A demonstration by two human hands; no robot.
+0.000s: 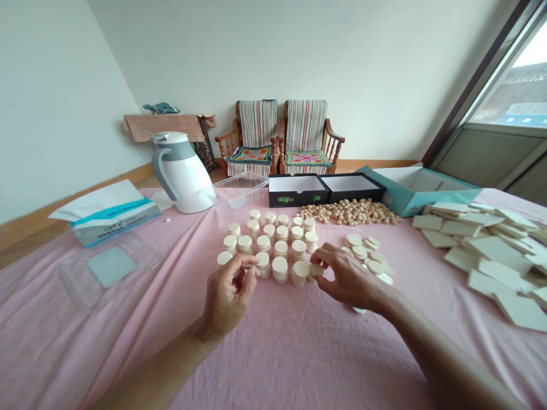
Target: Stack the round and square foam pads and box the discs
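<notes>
Stacks of pale round wooden discs (280, 267) stand in rows on the pink cloth in front of me. At the right end of the front row, my right hand (344, 276) curls thumb and fingers round a wooden disc (316, 270); whether others lie under it is hidden. My left hand (228, 293) is closed in a pinch beside a front-row stack (262, 263). Its fingers cover whatever they may hold. Loose discs (376, 266) lie in a scattered pile to the right of my right hand.
Small wooden beads (354, 212) are heaped behind the discs, before two black boxes (297, 196). A teal box (416, 196) and square wooden tiles (482, 250) are on the right. On the left are a white jug (188, 176), a packet (115, 216) and a clear plastic tray (77, 279).
</notes>
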